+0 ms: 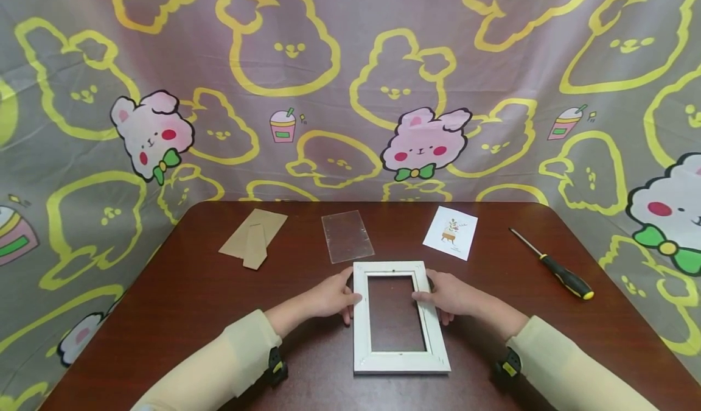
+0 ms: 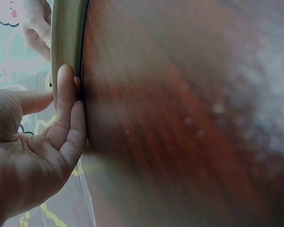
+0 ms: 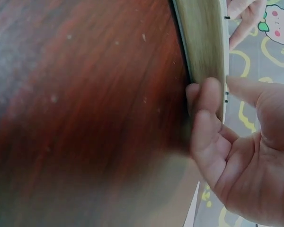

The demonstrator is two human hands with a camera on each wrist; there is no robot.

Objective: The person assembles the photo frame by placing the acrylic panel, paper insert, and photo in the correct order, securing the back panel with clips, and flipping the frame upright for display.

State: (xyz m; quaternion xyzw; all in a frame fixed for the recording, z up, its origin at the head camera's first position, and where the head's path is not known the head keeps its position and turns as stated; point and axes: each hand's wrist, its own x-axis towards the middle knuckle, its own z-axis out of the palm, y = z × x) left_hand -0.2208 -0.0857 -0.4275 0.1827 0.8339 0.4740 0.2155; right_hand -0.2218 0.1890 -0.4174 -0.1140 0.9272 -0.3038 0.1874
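Observation:
A white picture frame (image 1: 362, 313) with an open middle is held low over or on the dark table near its front. My left hand (image 1: 331, 295) grips its left side, thumb on the upper face and fingers against the outer edge. On the opposite side my right hand (image 1: 451, 294) holds it the same way, thumb on top. In the left wrist view the frame's wooden side (image 2: 68, 35) lies between thumb and fingers of the left hand (image 2: 42, 142). The right wrist view has the right hand (image 3: 236, 146) around the other wooden side (image 3: 203, 42).
Behind the frame lie a brown backing board (image 1: 268, 221) with its stand leg, a clear plastic sheet (image 1: 347, 235) and a white card with a printed drawing (image 1: 450, 233). A screwdriver (image 1: 558, 272) lies at the right. A patterned curtain (image 1: 339, 82) hangs behind the table (image 1: 191, 289).

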